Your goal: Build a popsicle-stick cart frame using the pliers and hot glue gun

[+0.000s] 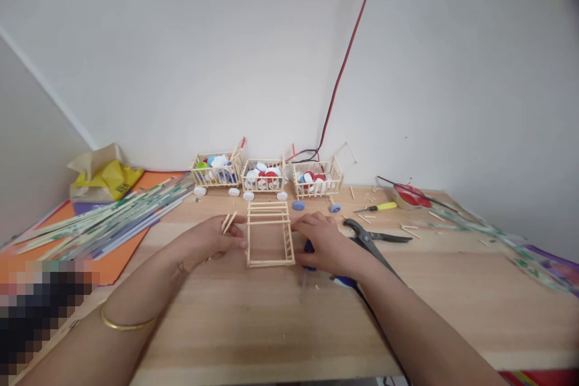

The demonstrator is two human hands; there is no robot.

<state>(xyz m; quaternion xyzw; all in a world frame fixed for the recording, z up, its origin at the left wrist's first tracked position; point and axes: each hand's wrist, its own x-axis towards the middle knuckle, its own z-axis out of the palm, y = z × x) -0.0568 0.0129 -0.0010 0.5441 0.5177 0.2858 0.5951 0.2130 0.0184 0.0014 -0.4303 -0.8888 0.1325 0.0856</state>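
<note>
A small open frame of thin wooden sticks stands on the wooden table in front of me. My left hand is closed on a few short wooden sticks and touches the frame's left side. My right hand rests with curled fingers at the frame's right side, over a blue object that is mostly hidden under it. What the right fingers hold, if anything, is hidden.
Three stick carts filled with bottle caps stand at the back by the wall. Black scissors, a yellow-handled tool and a red tape roll lie right. A bundle of long sticks lies on orange paper at left.
</note>
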